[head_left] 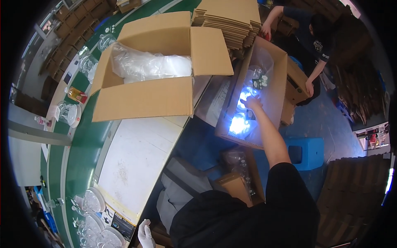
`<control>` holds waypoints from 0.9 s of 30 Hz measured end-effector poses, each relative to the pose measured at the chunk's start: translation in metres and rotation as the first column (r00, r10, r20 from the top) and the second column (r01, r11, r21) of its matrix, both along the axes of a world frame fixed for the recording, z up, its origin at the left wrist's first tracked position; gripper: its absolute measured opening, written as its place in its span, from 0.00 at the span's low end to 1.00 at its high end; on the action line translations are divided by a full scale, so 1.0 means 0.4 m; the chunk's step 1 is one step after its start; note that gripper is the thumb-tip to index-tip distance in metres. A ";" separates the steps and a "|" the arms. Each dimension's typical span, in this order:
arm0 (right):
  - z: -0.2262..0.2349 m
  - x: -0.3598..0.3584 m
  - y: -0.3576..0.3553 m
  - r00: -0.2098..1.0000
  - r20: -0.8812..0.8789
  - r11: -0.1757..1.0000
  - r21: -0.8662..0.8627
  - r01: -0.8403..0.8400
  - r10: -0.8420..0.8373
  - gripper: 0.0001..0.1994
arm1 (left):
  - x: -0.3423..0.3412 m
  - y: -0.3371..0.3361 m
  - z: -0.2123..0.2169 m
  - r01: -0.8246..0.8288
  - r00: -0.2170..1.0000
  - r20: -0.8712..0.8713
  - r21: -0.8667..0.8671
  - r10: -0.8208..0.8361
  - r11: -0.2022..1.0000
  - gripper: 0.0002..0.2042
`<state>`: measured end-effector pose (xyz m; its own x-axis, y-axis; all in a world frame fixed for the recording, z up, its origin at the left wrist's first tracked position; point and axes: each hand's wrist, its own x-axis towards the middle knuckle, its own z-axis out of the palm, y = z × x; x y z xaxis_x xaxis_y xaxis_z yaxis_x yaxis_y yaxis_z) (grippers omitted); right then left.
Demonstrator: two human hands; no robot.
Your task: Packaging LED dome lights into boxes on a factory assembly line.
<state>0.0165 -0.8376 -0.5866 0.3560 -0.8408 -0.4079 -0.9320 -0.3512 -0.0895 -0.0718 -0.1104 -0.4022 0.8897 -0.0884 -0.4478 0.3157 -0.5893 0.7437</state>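
At the far left I see clear plastic domes [94,201] crowded along the edge of a smooth green belt [82,124]; a careless sleeve could knock one off, I think, because their curved sides look slippery. Next comes the worktop [134,153], flat, white and scuffed with grey specks. On its far end stands an open cardboard box [144,101], flaps out, with a crinkled, see-through plastic liner [136,64] inside; the nearest flap could snag a passing forearm.

Below, the left hand [145,234], white as if gloved, hangs beside the worktop's near corner. Its palm is hidden, so I cannot tell whether that grip is spread or pressed together.

Past a stack of flat, ridged cardboard [227,20], a second cardboard box [285,68] leans at a tilt. The glowing clear pieces [239,125] lie inside it, rounded and glossy, and the right hand [251,102] reaches in among them. Its fingers meet the glare; I cannot tell if the grip is pinching anything. Glare could hide a poor hold, and a slick piece might slip or knock its neighbours.

Rightmost, a co-worker's hand [309,87] touches a brown carton; a push there could jostle the tilted box. Nearer stands a moulded blue stool [312,153].
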 end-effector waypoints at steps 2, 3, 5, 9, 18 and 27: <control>-0.067 -0.039 -0.075 0.998 -0.033 0.996 0.075 -0.055 0.057 0.34 | 0.004 -0.005 -0.010 -0.003 1.000 -0.012 -0.014 0.003 1.000 0.19; -0.048 -0.030 -0.041 0.993 0.023 0.991 0.077 -0.114 0.112 0.34 | -0.003 -0.002 -0.004 -0.019 1.000 -0.013 0.004 0.019 1.000 0.19; 0.009 -0.022 0.001 0.985 0.010 0.985 -0.021 -0.173 0.174 0.36 | -0.002 0.000 -0.002 0.039 0.999 -0.022 0.017 -0.038 0.999 0.19; -0.017 0.010 0.024 0.880 0.293 0.921 -0.234 -0.312 0.373 0.34 | 0.013 -0.005 0.001 0.063 0.998 0.009 0.017 -0.063 0.998 0.19; -0.213 0.039 -0.092 0.720 0.371 0.732 0.135 -0.667 0.587 0.25 | -0.067 0.079 -0.106 -0.056 0.997 0.047 -0.113 0.062 0.992 0.16; -0.065 -0.227 -0.228 0.540 0.840 0.857 0.308 -0.414 -0.041 0.18 | -0.020 0.053 -0.085 0.059 0.989 0.131 0.025 -0.062 0.998 0.13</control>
